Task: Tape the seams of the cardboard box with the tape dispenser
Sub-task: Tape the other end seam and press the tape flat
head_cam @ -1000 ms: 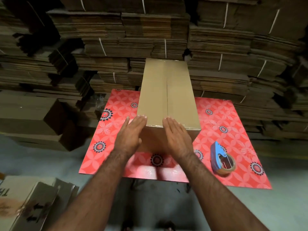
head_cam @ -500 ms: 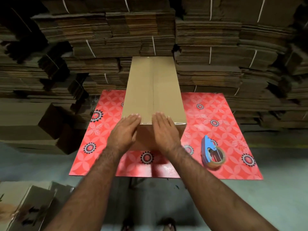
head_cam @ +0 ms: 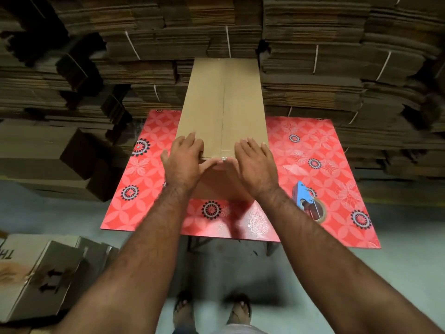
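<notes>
Your hands have spread apart since a moment ago: then they lay side by side at the near top edge of the cardboard box (head_cam: 222, 112); now your left hand (head_cam: 184, 160) sits at the near left corner and your right hand (head_cam: 255, 165) at the near right, fingers straight and flat on the top, thumbs reaching down the front face. Neither grips anything. A glossy strip shows at the near end of the centre seam, so you seem to be smoothing tape there. The box stands on the red table (head_cam: 313, 145); the tape dispenser (head_cam: 309, 203) lies untouched just right of your right wrist.
</notes>
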Demonstrator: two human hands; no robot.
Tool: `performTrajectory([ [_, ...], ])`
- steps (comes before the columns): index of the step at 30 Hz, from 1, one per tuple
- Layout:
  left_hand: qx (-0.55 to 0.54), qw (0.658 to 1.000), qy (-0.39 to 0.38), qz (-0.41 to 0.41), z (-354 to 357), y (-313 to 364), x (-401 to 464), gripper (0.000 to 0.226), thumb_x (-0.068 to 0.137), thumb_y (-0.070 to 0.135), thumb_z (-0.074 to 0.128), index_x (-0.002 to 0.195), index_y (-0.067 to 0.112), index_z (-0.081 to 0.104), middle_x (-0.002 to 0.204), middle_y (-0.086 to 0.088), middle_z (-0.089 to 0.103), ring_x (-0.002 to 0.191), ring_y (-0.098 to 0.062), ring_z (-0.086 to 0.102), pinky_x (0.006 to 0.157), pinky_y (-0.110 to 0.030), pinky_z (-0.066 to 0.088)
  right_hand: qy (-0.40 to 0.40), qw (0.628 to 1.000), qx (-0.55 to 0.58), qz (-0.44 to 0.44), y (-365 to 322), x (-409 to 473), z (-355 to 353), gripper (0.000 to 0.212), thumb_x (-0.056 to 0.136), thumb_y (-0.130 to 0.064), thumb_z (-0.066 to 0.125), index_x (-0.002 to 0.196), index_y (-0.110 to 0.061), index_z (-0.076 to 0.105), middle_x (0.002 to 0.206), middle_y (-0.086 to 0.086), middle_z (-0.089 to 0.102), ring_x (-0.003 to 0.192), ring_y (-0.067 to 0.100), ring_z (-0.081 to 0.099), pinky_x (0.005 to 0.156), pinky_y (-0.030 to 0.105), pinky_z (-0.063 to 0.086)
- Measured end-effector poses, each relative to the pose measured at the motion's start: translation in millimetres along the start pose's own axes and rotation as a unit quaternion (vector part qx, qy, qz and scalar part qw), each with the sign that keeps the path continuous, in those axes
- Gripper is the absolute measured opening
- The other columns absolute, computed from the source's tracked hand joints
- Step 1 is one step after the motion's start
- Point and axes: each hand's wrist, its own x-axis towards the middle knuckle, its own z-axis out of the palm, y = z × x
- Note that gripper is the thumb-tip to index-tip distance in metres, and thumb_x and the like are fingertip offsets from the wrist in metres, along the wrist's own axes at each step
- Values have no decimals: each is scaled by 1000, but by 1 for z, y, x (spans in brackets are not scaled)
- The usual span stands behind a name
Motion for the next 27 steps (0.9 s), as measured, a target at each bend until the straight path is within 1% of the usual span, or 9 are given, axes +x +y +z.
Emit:
performTrajectory([
  [3,-73,996,-11,46,3,-14,3,57,74,73,58,82,18,51,92,-4,59,89,-28,58,67,-42,50,30,999,13,-37,13,0,13,52,98,-43,40,129,-8,63,132,7,64,126,25,57,107,44,39],
  [6,-114,990,-6,87,0,-34,-2,40,82,43,74,100,9,63,113,-14,69,107,-32,67,84,-39,55,72,994,20,-74,40,-8,18,47,101,-41,46,130,-8,63,133,8,64,126,26,58,107,42,40],
  [10,-165,978,-6,130,1,-55,-5,32,84,8,75,115,6,69,129,-17,65,124,-36,59,107,-31,43,85,993,54,-66,50,-14,21,48,101,-38,47,132,-5,61,135,13,62,129,31,56,110,46,41],
  [12,-222,971,-22,90,-5,-53,-6,35,84,8,76,118,5,70,136,-14,59,128,-28,56,108,-14,37,78,992,90,-35,44,-16,17,50,101,-40,46,130,-3,62,134,15,62,130,32,54,114,45,37],
  [14,-293,956,-3,-37,-13,-46,-5,43,87,21,76,127,11,65,143,1,46,127,-9,50,99,-2,34,75,985,144,49,36,-13,10,53,99,-46,46,128,-5,63,131,18,63,131,32,51,119,34,27],
  [16,-321,930,6,-178,-13,-39,2,52,90,35,70,138,23,57,142,8,48,126,-4,47,102,-11,37,59,962,215,160,30,-5,1,60,94,-49,47,140,-12,55,143,16,54,140,28,41,116,26,21],
  [18,-351,904,-8,-244,-8,-38,9,57,86,43,64,141,28,53,139,3,58,121,-12,55,107,-30,42,4,945,251,209,28,4,-3,69,91,-51,48,152,-20,40,155,10,41,148,25,28,114,26,23],
  [20,-369,895,-24,-251,-4,-38,14,59,83,41,64,140,27,54,136,2,61,118,-14,58,108,-36,44,-46,942,256,213,27,10,-5,76,88,-53,52,155,-25,32,157,10,37,149,25,26,115,30,25],
  [27,-383,894,-66,-224,1,-17,3,65,78,27,77,138,16,56,138,-2,60,125,-14,57,112,-40,42,-93,924,269,257,48,1,-20,76,85,-49,66,150,-16,43,148,17,46,138,27,42,110,26,32],
])
